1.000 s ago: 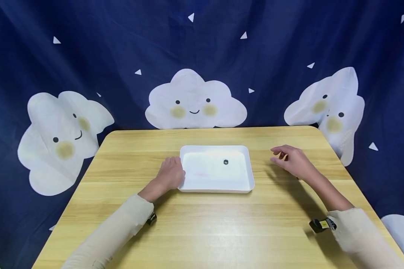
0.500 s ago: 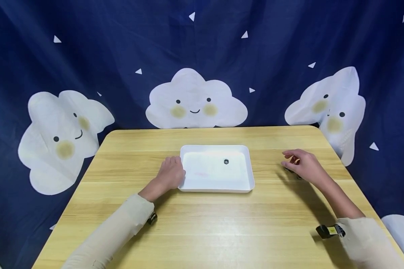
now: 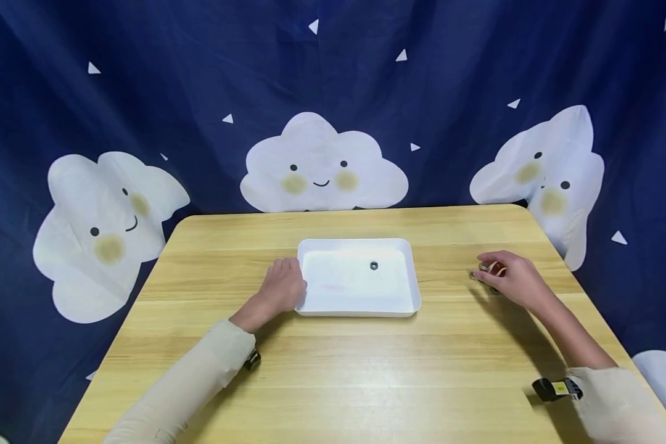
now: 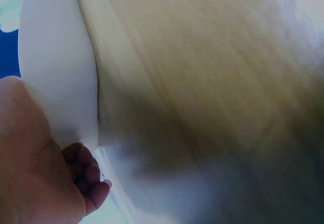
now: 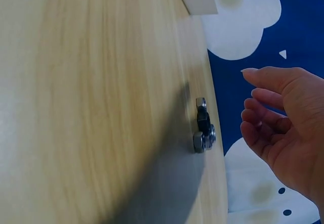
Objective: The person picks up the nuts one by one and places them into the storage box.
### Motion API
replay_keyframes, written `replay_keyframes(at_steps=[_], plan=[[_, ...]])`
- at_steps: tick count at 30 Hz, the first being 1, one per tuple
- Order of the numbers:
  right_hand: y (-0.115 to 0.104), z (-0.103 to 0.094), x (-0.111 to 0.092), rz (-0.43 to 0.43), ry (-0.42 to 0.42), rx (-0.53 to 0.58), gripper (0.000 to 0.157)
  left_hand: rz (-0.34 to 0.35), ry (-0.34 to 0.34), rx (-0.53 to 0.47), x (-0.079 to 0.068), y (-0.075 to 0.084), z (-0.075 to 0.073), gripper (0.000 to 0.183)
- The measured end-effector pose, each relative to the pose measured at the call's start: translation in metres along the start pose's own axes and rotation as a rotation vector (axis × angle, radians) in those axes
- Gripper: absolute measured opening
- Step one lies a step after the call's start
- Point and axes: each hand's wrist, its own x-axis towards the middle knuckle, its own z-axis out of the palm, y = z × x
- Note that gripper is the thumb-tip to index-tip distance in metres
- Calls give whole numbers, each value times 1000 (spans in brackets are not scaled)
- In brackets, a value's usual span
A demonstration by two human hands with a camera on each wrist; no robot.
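My left hand (image 3: 280, 287) grips the left side of a white rectangular tray (image 3: 355, 309), its fingers curled at the tray's wall (image 4: 61, 67) in the left wrist view. Inside the tray lies one small dark nut (image 3: 374, 266). To the right, my right hand (image 3: 517, 280) hovers low over a small cluster of nuts, partly hidden behind the fingers in the head view. The right wrist view shows those metal nuts (image 5: 199, 142) and a darker one (image 5: 203, 120) on the table, apart from the hand (image 5: 288, 123), whose thumb and fingers are spread with nothing between them.
The wooden table (image 3: 355, 376) has rounded far corners. Behind it hangs a dark blue curtain (image 3: 344, 80) printed with white clouds. A wrist camera (image 3: 555, 390) sticks out from the right sleeve, low over the table.
My right hand has moved right and slightly toward me, from beside the tray to over the nuts. The left hand and tray have stayed put.
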Motion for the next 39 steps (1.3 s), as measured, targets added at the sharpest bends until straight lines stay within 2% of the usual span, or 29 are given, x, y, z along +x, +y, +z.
replay_keyframes(at_steps=[10,23,39], plan=[[10,0,-11,72,-44,-9,34,0,5,-4,1,-1,3,32],[20,2,-19,83,-40,-59,33,2,9,4,1,0,2,33],[27,1,-22,182,-172,-64,39,1,5,0,1,1,1,35]])
